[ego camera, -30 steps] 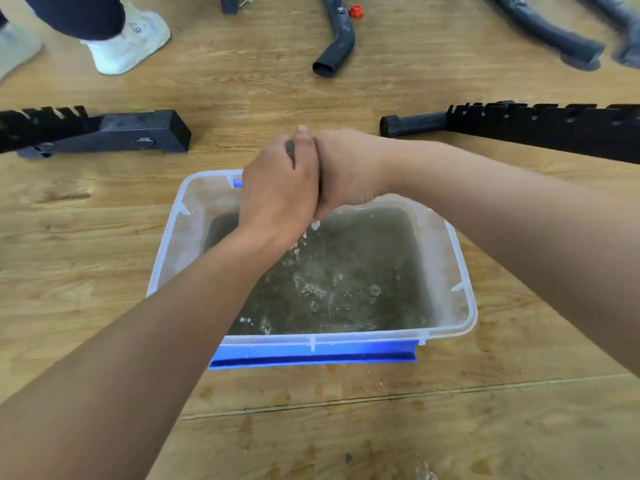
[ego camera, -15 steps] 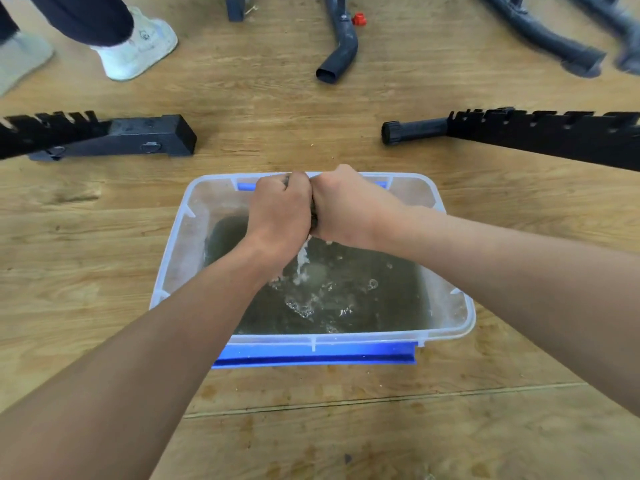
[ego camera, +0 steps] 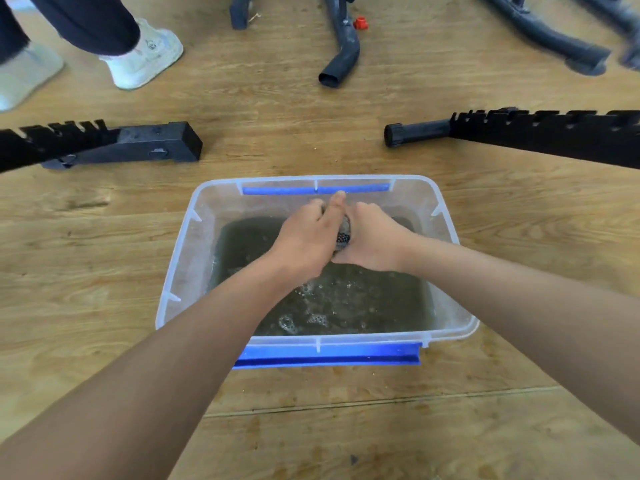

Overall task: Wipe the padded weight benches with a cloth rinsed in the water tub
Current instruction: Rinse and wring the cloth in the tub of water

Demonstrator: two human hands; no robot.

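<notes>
left hand (ego camera: 306, 239) and right hand (ego camera: 374, 237) grip dark cloth (ego camera: 343, 233) over water tub (ego camera: 180, 271); no legible writing.

Bright, even light fills the scene, and the shadows on the wooden floor (ego camera: 311, 116) are faint and soft. The wide lens bends the floor boards toward the edges, and the tubes (ego camera: 540, 32) at the top right are smeared by blur. Small glints sit on the bubbles (ego camera: 287, 322) in the tub (ego camera: 180, 271).
</notes>
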